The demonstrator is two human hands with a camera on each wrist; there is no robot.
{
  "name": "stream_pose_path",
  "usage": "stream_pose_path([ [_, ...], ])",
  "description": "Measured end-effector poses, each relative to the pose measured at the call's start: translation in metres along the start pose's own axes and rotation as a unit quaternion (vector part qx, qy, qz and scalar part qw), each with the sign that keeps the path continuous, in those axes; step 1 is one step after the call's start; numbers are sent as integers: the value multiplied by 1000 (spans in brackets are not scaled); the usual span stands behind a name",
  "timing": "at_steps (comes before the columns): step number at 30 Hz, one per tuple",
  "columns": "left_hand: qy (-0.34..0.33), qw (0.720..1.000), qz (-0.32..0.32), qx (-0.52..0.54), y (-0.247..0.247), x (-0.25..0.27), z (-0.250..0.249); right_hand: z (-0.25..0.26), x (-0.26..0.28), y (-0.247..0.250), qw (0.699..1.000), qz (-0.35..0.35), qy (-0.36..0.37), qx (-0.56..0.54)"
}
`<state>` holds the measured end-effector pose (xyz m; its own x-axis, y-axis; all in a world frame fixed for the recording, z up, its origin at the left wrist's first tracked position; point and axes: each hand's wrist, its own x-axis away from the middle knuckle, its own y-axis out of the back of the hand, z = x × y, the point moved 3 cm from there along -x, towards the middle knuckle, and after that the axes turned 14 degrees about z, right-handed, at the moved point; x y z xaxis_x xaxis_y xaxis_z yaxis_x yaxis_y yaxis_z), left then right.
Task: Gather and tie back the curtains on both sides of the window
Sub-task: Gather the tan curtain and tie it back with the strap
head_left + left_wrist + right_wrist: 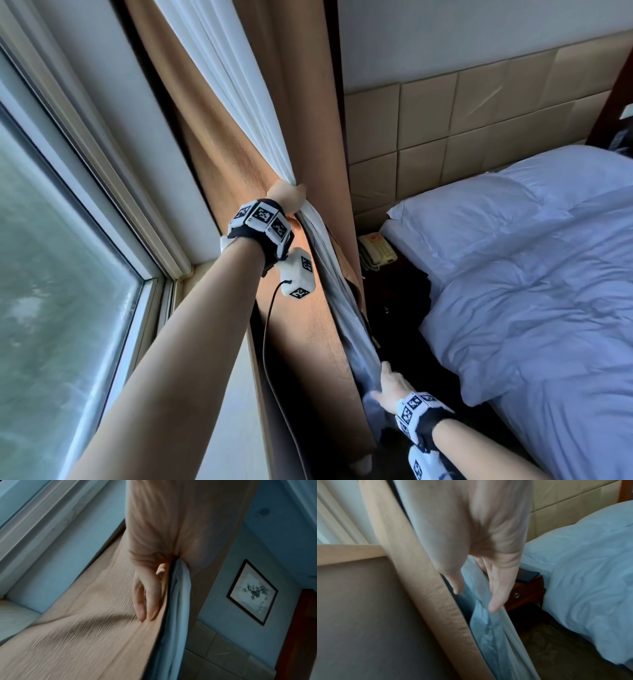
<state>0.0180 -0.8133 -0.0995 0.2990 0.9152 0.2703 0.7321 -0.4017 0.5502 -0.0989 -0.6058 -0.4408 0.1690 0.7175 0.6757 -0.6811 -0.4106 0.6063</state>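
Observation:
A tan curtain [301, 325] and a white sheer [246, 85] hang together at the right side of the window. My left hand [287, 198] grips both in a bunch at about mid height. In the left wrist view its fingers [147, 599] lie round the tan curtain [85, 635], with the sheer [180, 595] pressed beside the thumb. Lower down, my right hand [385, 377] touches the hanging sheer. In the right wrist view the right hand [476, 599] has straight fingers [496, 601] and a spread thumb, the sheer [488, 635] running between them beside the tan curtain's edge [423, 581].
The window glass [51, 274] and its frame fill the left. A bed with white bedding [531, 274] stands close on the right, under a padded headboard wall [462, 120]. A dark nightstand [527, 592] with a telephone [375, 251] sits between curtain and bed. A framed picture [252, 592] hangs on the wall.

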Motion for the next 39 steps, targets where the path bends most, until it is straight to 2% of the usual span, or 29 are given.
stream_pose_path([
  [3, -11, 1000, -2, -13, 0, 1, 1, 27, -8, 0, 995, 40, 41, -81],
  [7, -14, 1000, 9, 7, -5, 5, 2, 62, -24, -1, 972, 118, 92, -182],
  [9, -11, 1000, 14, 25, -8, 8, 3, 81, -20, 5, 974, 118, 102, -164],
  [13, -32, 998, 32, 33, -14, 9, 4, 104, -9, 24, 995, 31, 92, -29],
  [16, -35, 998, 27, 37, -17, 9, 3, 119, -7, 25, 991, 41, 95, 90],
  [19, -40, 998, 20, 38, -16, 5, 2, 128, -6, 26, 994, 47, 99, -27],
  [21, -36, 998, 22, 39, -15, 0, 2, 134, -8, 25, 986, 56, 127, -93],
  [23, -30, 999, 17, 38, -13, -3, 4, 137, -3, 19, 974, 120, 164, -101],
  [25, -26, 999, 10, 37, -11, -5, 6, 135, 1, 12, 971, 157, 172, -59],
  [26, -22, 999, 8, 38, -9, -5, 6, 133, 3, 11, 973, 144, 177, -29],
  [29, -19, 999, 16, 24, -4, -6, 7, 127, 7, 19, 976, -27, 215, 21],
  [30, -11, 1000, 16, 20, -1, -6, 9, 124, 10, 20, 973, -58, 220, 37],
  [33, 5, 999, -24, 28, 12, -9, 18, 108, 17, 17, 961, -86, 263, -13],
  [36, 15, 998, -57, -9, 23, -15, 24, 90, 30, 29, 946, -99, 308, -3],
  [39, 12, 997, -57, -59, 24, -15, 28, 72, 20, 53, 951, -133, 278, 36],
])
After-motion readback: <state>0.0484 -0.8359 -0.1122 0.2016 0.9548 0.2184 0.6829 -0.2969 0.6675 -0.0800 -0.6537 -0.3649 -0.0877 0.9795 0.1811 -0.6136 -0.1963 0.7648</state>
